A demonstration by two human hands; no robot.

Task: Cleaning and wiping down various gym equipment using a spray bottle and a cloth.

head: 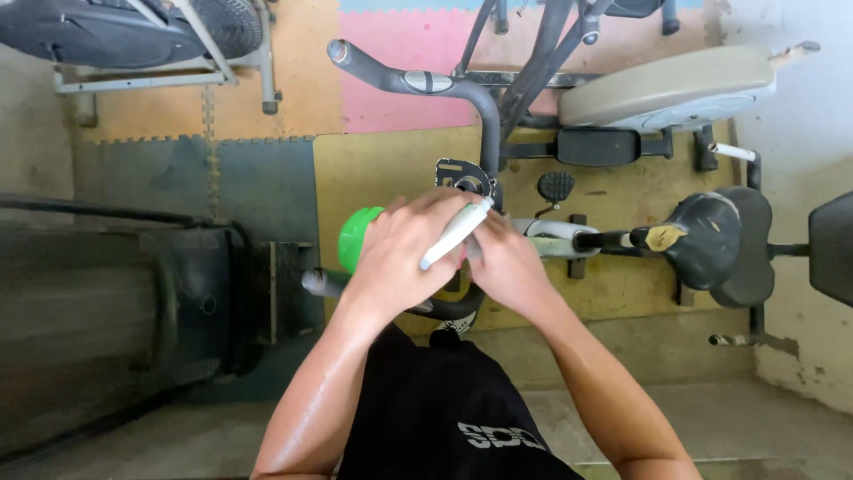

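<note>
- Foam floor mats (267, 178) carry an exercise bike (551, 133) below me.
- My left hand (395, 258) clasps a green bottle (355, 236) and a white marker (455, 233).
- My right hand (506, 262) wraps the bottle's far side; I judge steady counter-pressure best.

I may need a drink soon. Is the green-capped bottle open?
Cannot tell: the left hand and right hand cover the bottle.

One head-worn camera looks steeply down, close above the hands (444, 258). Beyond, an exercise bike (569, 133) stands on floor mats (267, 178), edges perhaps distorted.
</note>
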